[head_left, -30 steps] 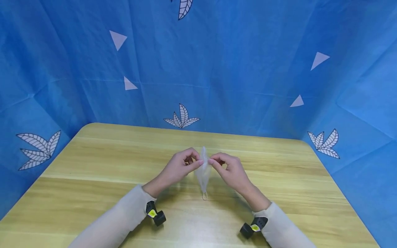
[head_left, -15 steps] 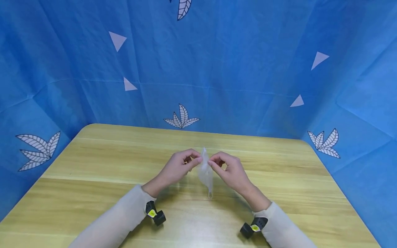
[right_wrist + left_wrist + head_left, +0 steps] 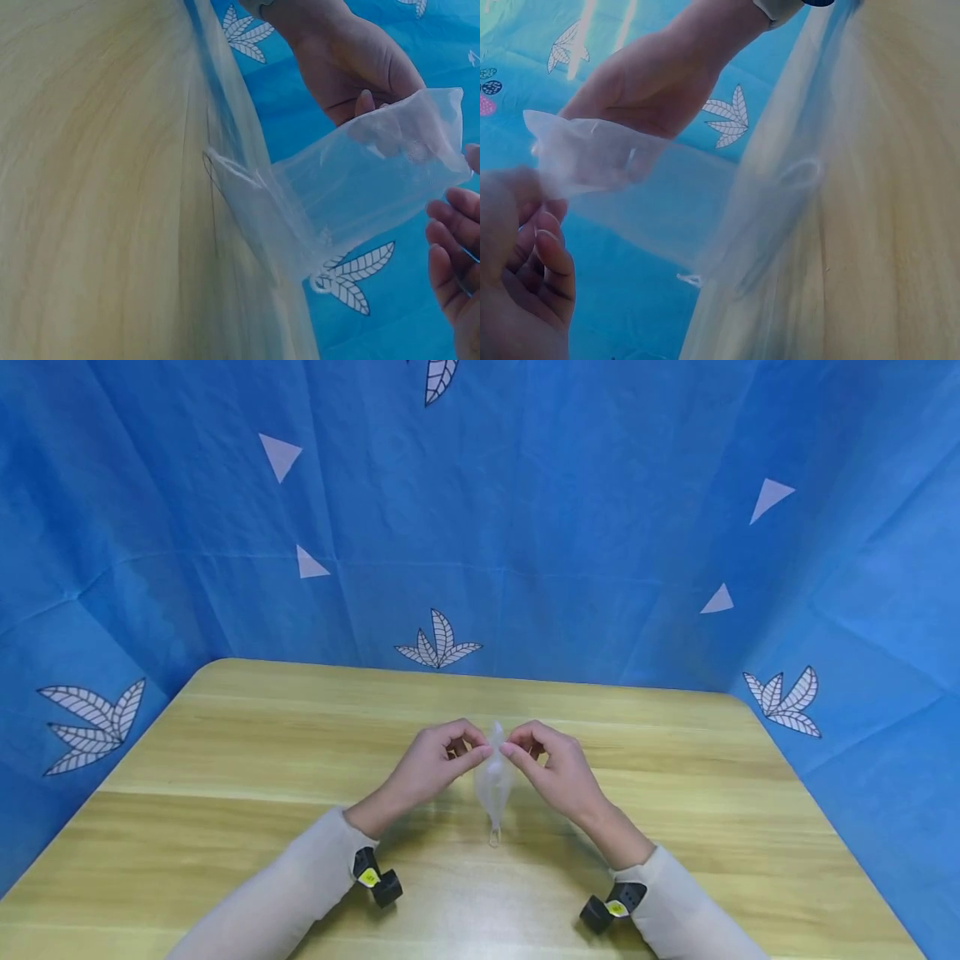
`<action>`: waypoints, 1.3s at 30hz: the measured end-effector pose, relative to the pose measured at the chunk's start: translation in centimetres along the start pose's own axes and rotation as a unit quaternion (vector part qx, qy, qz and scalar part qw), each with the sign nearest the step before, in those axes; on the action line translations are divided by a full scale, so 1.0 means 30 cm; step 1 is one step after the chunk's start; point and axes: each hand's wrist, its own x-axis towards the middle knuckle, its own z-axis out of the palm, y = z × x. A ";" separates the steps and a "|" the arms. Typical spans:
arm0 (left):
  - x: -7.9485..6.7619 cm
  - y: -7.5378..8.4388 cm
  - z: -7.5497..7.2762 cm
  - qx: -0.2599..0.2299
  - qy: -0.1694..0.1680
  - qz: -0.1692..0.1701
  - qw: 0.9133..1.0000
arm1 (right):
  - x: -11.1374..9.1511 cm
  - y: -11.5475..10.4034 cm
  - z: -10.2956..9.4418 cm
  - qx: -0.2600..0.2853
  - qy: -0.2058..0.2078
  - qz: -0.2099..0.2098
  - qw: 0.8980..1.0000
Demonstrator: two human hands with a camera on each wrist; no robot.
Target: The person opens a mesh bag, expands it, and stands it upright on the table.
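Note:
Between my two hands hangs a sheer white mesh bag. A thin cord loop dangles from its lower end. My left hand pinches the bag's upper part from the left, thumb against the bent index finger. From the opposite side, my right hand pinches it in the same manner. Seen from the left wrist, the mesh bag is flat and see-through, a cord loop at its far end. In the right wrist view, a white loop sticks out at its lower corner.
A wood-grain table lies under both hands. Blue cloth printed with white leaves and triangles hangs behind it and along its sides. Black wrist devices sit at both cuffs of the light sleeves.
The bag's lower end swung right, then back left, and now hangs straight between the hands. Both hands have stayed nearly in place, still pinching its upper part.

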 end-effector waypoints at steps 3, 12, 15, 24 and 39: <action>-0.002 0.005 0.004 0.001 -0.002 0.000 1.000 | 0.001 -0.003 0.000 -0.006 -0.003 -0.008 1.000; 0.000 0.002 0.006 -0.004 -0.005 -0.032 0.999 | 0.003 -0.002 0.001 -0.006 0.004 -0.042 0.999; 0.004 0.001 0.004 -0.008 -0.016 -0.045 0.999 | 0.006 -0.001 0.004 -0.002 0.007 -0.053 0.999; 0.000 -0.001 0.006 0.003 -0.032 -0.028 0.999 | -0.001 -0.003 0.007 0.001 -0.006 -0.032 0.999; -0.003 0.006 0.011 0.013 0.000 -0.017 1.000 | 0.001 -0.009 -0.001 -0.004 -0.018 -0.034 0.999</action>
